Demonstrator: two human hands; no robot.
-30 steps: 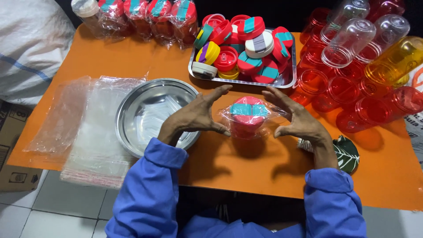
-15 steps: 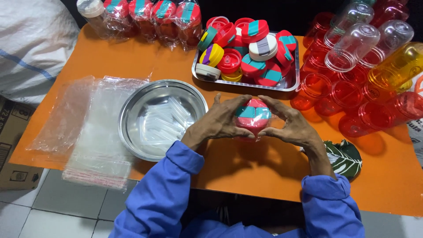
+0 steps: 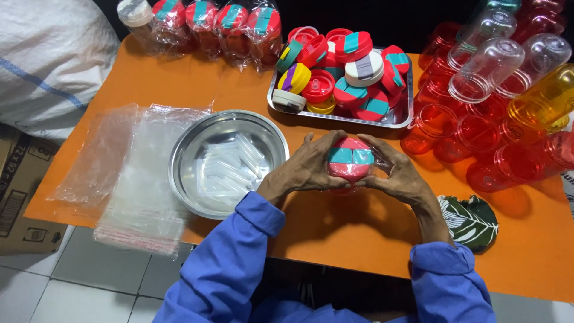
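Both of my hands clasp a red cup with a red and teal lid (image 3: 350, 161), wrapped in clear plastic, just above the orange table (image 3: 359, 239). My left hand (image 3: 305, 167) presses its left side. On the other side my right hand (image 3: 397, 173) grips it, with crinkled plastic film under the fingers. The cup stands upright between my palms, its lower part hidden by my fingers.
A steel bowl (image 3: 179, 149) holding clear straws sits left of my hands. A metal tray (image 3: 400, 113) of coloured lids lies behind them. Red, clear and yellow cups (image 3: 496, 107) crowd the right side. Flat plastic bags (image 3: 128, 179) lie far left, wrapped cups (image 3: 221, 24) at the back, a leaf-patterned cloth (image 3: 469, 221) near right.
My hands went from open and spread around the wrapped cup to closed tightly on it, pressing the plastic against its sides.
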